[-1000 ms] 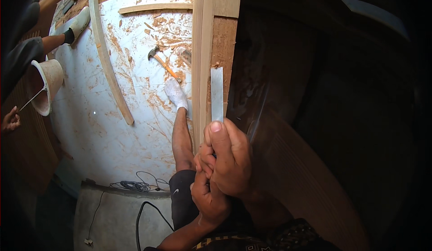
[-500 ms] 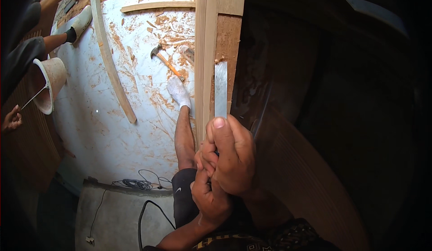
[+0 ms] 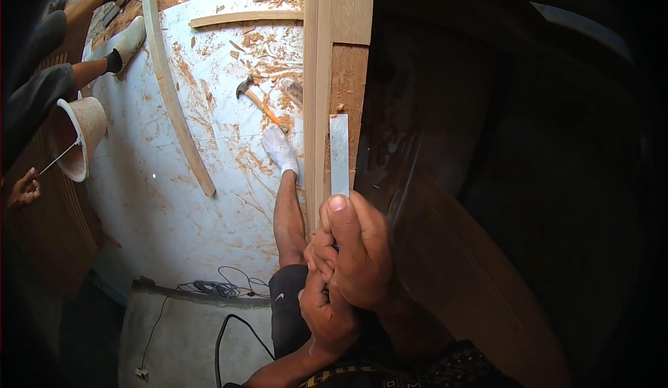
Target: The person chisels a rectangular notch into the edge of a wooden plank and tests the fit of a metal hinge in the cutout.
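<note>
A flat steel chisel (image 3: 339, 153) lies along a rough recess (image 3: 348, 78) cut into the narrow edge of a long wooden piece (image 3: 318, 61). Its square tip points away from me, with a few wood crumbs just past it. My right hand (image 3: 363, 259) is closed round the chisel, the thumb pressed on top of the blade. Behind and below it, my left hand (image 3: 332, 318) is closed too, wrapped at the handle end. The fingers of both hands hide the handle almost wholly.
A claw hammer (image 3: 263, 103) lies among shavings beside my socked foot (image 3: 280, 146). Wooden strips (image 3: 177, 103) rest on the pale floor. At left, another person's hand (image 3: 24, 189) holds the wire handle of a bucket (image 3: 90, 127). Coiled cable (image 3: 223, 288) lies near the concrete ledge (image 3: 188, 318).
The whole view has shifted, so the wood, chisel and hands sit slightly lower in the picture. The chisel tip stays at nearly the same spot in the recess; both grips are unchanged.
</note>
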`<state>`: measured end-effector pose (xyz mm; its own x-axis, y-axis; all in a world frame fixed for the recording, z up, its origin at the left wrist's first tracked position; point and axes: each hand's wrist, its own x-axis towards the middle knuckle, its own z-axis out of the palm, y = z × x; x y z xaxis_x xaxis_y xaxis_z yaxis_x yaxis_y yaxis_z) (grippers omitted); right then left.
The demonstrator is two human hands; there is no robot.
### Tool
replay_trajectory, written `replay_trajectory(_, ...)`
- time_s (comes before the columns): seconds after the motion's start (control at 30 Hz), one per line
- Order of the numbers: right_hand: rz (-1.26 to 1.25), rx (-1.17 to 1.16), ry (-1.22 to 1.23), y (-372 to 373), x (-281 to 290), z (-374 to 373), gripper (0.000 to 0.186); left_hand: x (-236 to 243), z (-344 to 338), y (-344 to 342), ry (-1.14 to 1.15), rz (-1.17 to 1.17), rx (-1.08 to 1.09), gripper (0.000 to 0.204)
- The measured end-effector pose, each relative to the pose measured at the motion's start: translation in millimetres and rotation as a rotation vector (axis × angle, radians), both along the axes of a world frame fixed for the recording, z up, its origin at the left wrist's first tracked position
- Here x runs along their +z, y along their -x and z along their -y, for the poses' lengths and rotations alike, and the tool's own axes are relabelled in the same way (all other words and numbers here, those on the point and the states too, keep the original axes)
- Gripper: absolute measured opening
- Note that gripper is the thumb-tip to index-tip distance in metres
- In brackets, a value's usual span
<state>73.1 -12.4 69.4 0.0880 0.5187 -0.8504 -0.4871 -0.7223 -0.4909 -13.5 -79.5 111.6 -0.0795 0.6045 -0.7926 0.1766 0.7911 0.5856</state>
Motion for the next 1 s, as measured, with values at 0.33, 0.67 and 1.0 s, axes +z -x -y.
replay_trajectory(0.33,0.024,-0.013,-0.010,1.5,0.0,-5.5,0.043,-12.1,4.3,1.4,-0.163,-0.051,-0.046,0.035)
replay_trajectory(0.67,-0.021,-0.035,-0.056,-3.1,-6.0,-13.6,0.043,-14.7,-3.8,-2.8,-0.042,0.023,0.041,0.039)
replay_trajectory(1.0,-0.020,-0.018,-0.037,-1.6,-0.7,-7.7,0.043,-16.1,4.0,-1.6,-0.154,-0.027,-0.009,0.034)
